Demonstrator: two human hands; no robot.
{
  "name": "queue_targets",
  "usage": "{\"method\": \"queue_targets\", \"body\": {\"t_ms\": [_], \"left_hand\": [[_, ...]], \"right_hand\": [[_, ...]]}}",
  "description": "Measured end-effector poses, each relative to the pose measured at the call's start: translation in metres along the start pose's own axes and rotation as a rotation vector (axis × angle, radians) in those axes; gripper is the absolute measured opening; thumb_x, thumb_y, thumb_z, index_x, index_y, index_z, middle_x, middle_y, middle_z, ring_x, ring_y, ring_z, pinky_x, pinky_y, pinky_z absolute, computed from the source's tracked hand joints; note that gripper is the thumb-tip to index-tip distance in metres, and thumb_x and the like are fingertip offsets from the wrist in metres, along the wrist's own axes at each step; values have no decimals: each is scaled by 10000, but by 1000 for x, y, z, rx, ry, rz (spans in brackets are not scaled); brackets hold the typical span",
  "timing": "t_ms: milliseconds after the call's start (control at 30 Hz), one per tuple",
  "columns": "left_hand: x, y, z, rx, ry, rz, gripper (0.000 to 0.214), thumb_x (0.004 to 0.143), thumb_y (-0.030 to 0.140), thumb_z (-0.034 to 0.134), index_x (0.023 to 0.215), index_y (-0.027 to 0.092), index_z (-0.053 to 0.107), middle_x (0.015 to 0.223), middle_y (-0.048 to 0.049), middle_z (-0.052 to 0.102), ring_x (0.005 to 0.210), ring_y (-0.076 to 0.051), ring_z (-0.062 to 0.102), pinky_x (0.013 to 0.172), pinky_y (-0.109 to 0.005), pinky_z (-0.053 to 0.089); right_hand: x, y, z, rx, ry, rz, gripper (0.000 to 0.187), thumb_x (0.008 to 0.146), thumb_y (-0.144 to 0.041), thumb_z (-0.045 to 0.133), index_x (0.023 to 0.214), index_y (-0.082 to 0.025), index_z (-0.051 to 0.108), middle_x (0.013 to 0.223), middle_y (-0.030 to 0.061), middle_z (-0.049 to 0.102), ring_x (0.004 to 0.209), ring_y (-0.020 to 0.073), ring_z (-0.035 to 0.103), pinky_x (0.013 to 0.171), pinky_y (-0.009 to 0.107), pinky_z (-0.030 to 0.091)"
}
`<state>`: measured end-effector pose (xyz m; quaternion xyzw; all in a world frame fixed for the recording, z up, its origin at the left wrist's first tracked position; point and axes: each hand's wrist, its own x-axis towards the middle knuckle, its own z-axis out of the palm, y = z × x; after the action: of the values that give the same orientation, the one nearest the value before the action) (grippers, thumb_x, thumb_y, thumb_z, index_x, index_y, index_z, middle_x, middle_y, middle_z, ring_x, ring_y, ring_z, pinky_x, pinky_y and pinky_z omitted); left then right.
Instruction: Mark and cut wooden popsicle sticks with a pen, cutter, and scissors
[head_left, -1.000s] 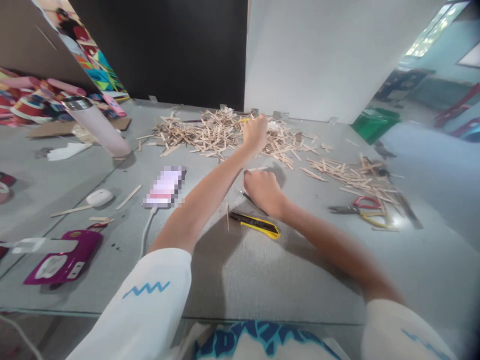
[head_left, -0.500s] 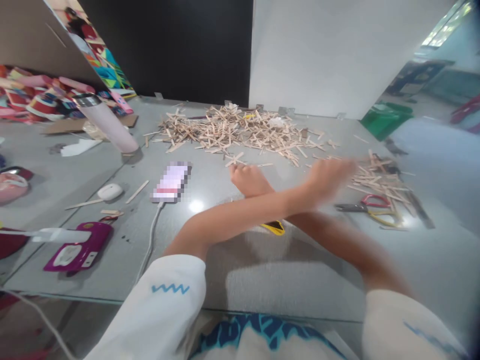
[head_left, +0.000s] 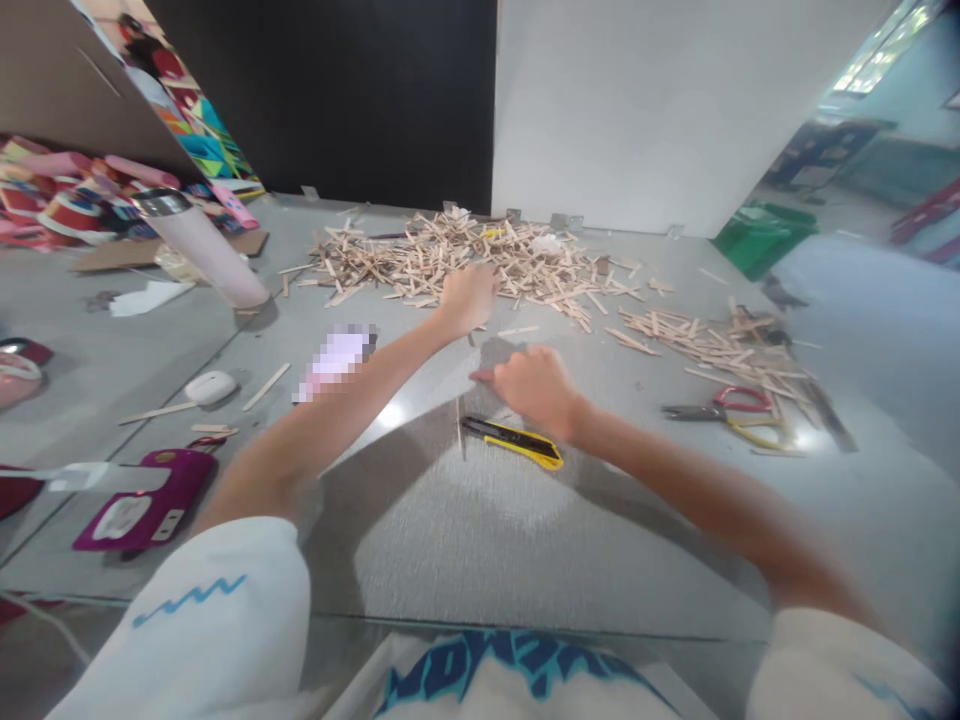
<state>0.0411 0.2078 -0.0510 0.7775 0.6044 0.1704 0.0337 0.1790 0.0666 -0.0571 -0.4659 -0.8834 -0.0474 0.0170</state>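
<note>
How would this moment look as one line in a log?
left hand: reaching into stick pile | right hand: closed, by yellow cutter | pliers: untouched

This looks like a craft room or school art workshop. A grey counter carries a heap of wooden craft sticks, a second scatter of sticks, a yellow utility knife and pliers with red and yellow handles. Brightly coloured paper crafts are stacked at the far left beside a painted panel, and plain black and white boards stand behind the counter, with a green bin on the floor beyond.
</note>
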Motion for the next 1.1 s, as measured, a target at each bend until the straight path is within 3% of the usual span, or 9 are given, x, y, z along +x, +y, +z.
{"method": "queue_targets", "body": {"t_ms": [133, 233, 300, 400, 467, 633, 800, 933, 1100], "left_hand": [[-35, -14, -9, -11, -14, 71, 618, 1005, 85, 532, 1614, 180, 575, 1295, -197, 748, 1155, -339, 748, 1001, -434, 544], [-64, -24, -16, 11, -87, 160, 740, 972, 59, 533, 1700, 181, 480, 1391, -213, 713, 1168, -330, 751, 987, -413, 539], [-82, -30, -18, 24, -188, 135, 519, 1023, 126, 517, 1520, 121, 665, 1261, -212, 771, 1142, -335, 756, 975, -413, 535], [-105, -34, -21, 9, -328, 106, 413, 1115, 323, 476, 1002, 129, 822, 888, -162, 789, 859, -294, 768, 829, -379, 537], [-120, -37, -22, -9, -419, 103, 502, 1135, 423, 456, 865, 162, 790, 753, -117, 752, 725, -260, 738, 748, -353, 512], [-152, -43, -21, -47, -493, 160, 514, 1011, 629, 662, 1275, 191, 715, 930, -86, 795, 908, -302, 764, 788, -353, 511], [-178, -50, -2, -128, -392, 264, 387, 909, 473, 827, 1160, 200, 718, 1186, -134, 723, 1097, -332, 721, 914, -403, 556], [-195, -49, 14, -251, -204, 366, 308, 993, 420, 742, 1216, 208, 741, 1328, -147, 707, 1207, -339, 683, 1070, -490, 545], [-205, -42, 15, -609, -92, 52, 341, 1102, 471, 560, 1301, 207, 646, 1241, -133, 756, 862, -213, 730, 808, -370, 599]], "right_hand": [[-9, 46, 7, 295, 110, 134, 515, 1171, -217, 324, 1608, -110, 573, 1067, 168, 832, 956, 297, 784, 868, 407, 572], [-25, 82, 17, 426, 289, 40, 789, 1045, -101, 356, 1819, -192, 231, 1599, 202, 624, 1488, 325, 597, 1150, 532, 522], [-37, 93, 25, 455, 305, -26, 803, 990, -97, 426, 1782, -206, 356, 1724, 190, 487, 1637, 351, 424, 1277, 633, 402], [-57, 80, 33, 445, 159, -78, 458, 1039, -147, 480, 1418, -158, 737, 1477, 210, 672, 1419, 360, 617, 1238, 620, 456], [-71, 58, 34, 452, 52, -118, 325, 1121, -240, 504, 1220, -133, 794, 1241, 198, 746, 1194, 330, 703, 1131, 543, 547], [-89, 12, 34, 368, -41, -93, 306, 1110, -363, 691, 1256, -102, 758, 1177, 195, 742, 1132, 334, 686, 1028, 477, 563], [-87, 5, 35, 275, -64, -65, 146, 1088, -263, 711, 1140, -129, 733, 1157, 157, 723, 1091, 299, 678, 969, 420, 546], [-93, 2, 35, 140, 26, -3, 100, 1104, -197, 630, 1160, -133, 684, 1177, 173, 701, 1041, 306, 665, 896, 413, 532], [-111, 2, 34, 32, 109, -15, 260, 1045, -28, 595, 1282, -120, 647, 1103, 159, 753, 992, 306, 692, 931, 417, 490]]}}
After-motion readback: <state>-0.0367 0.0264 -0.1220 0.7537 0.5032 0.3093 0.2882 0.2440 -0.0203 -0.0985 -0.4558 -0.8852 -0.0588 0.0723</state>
